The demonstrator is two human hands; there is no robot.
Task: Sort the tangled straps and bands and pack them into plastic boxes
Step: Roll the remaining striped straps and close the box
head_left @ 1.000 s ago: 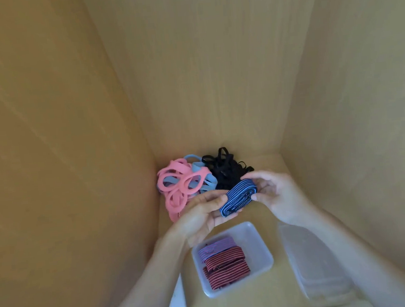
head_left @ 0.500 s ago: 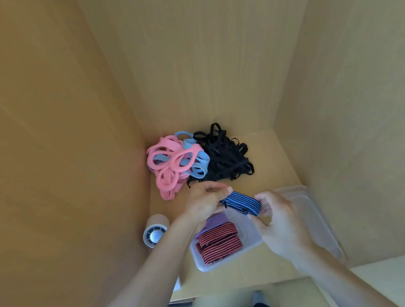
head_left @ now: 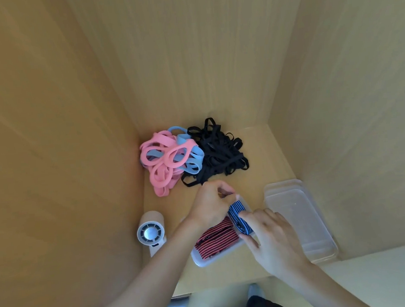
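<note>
Now | you seat the folded blue band (head_left: pixel 238 218) in the plastic box (head_left: pixel 203 263) beside the red bands (head_left: pixel 217 241) | left hand (head_left: pixel 210 205), right hand (head_left: pixel 275 244): fingers pinch its ends so the fold holds.

The wooden shelf (head_left: pixel 258 153) carries, beyond my grip, pink bands (head_left: pixel 159 162), blue bands (head_left: pixel 193 162) and black straps (head_left: pixel 218 151) in touching heaps. Under my grip sits an open plastic box (head_left: pixel 202 261); right, stacked clear boxes (head_left: pixel 299 218); left, a white fan (head_left: pixel 151 232).
</note>
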